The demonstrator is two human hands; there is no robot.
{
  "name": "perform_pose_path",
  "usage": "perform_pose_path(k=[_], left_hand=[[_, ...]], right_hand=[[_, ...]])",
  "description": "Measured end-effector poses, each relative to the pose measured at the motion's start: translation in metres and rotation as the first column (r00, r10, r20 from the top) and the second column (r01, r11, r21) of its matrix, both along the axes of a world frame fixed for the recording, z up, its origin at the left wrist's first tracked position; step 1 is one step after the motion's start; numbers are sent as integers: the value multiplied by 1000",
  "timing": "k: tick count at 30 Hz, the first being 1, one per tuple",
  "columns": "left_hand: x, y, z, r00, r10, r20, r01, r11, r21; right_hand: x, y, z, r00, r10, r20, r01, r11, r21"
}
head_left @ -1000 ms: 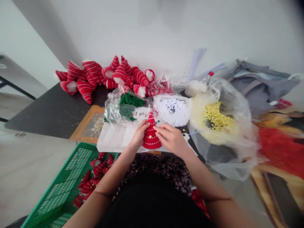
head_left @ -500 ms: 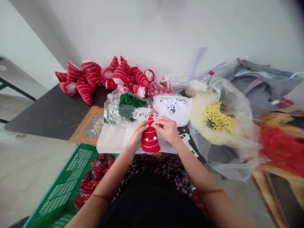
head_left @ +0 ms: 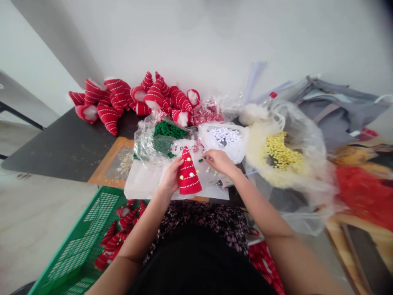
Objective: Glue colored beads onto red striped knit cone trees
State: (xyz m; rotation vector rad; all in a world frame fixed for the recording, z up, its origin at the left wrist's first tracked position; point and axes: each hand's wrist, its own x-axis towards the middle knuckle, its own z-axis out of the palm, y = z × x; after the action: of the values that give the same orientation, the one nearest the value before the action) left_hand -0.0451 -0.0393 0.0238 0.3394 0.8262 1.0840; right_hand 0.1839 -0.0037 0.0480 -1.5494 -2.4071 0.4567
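Note:
My left hand point(head_left: 172, 176) is closed round the left side of a red cone-shaped stuffed tree point(head_left: 189, 180). White stitched lines ring the cone, and several yellow and white pom-poms sit on its front. To the right, the fingers of my right hand point(head_left: 220, 161) are pinched at a small green pom-pom point(head_left: 201, 160) over the white paper point(head_left: 147, 180). Loose yellow and white pom-poms point(head_left: 208, 169) lie just below that hand. A glue gun point(head_left: 225, 183) with a dark nozzle rests beneath my right wrist, partly hidden by it.
Behind are bags of green pom-poms point(head_left: 168, 130), white pom-poms point(head_left: 225, 135) and yellow pom-poms point(head_left: 282, 153). Stuffed red cones point(head_left: 109, 116) are piled at the back left. A green crate point(head_left: 76, 241) with red cones stands below left. A grey bag point(head_left: 331, 114) lies at right.
My right hand has left the cone's upper part and moved right to the paper. The cone has shifted slightly left in my left hand; a yellow pom-pom now shows near its top.

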Motion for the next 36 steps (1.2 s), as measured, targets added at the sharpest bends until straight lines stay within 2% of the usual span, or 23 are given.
perform_pose_path(k=[4,10,13,15,18,21,26,30,36], left_hand=[[2,-2,7,999,14,29,-13,1000,-9],[1,-3,11,1000,1,25,-1,1000,-1],[1,-4,10,1000,7,28,-7,1000,3],[2,-4,9,1000,3,26,-3,1000,10],[3,-3,9,1000,-4,25,4,1000,19],[4,-3,8,999,0,35,-1,999,34],[5,-4,8,998,9,63,-12,999,42],[5,-5,7,998,-4,64,2,999,37],[4,-5,4,998,-57,35,54,996,76]], right_hand=[[-9,16,-9,996,80,25,-79,996,-43],[-5,30,-19,999,54,-4,-55,997,-63],[1,24,-12,998,3,-57,-5,999,-36],[1,13,-2,978,-30,-206,28,1000,-10],[-7,-9,15,867,0,-499,9,1000,16],[-22,-28,25,772,49,-634,-43,999,24],[-37,-36,20,740,61,-669,-59,998,25],[-34,-34,19,747,103,-656,-94,994,49],[-25,-24,33,723,63,-688,42,990,135]])
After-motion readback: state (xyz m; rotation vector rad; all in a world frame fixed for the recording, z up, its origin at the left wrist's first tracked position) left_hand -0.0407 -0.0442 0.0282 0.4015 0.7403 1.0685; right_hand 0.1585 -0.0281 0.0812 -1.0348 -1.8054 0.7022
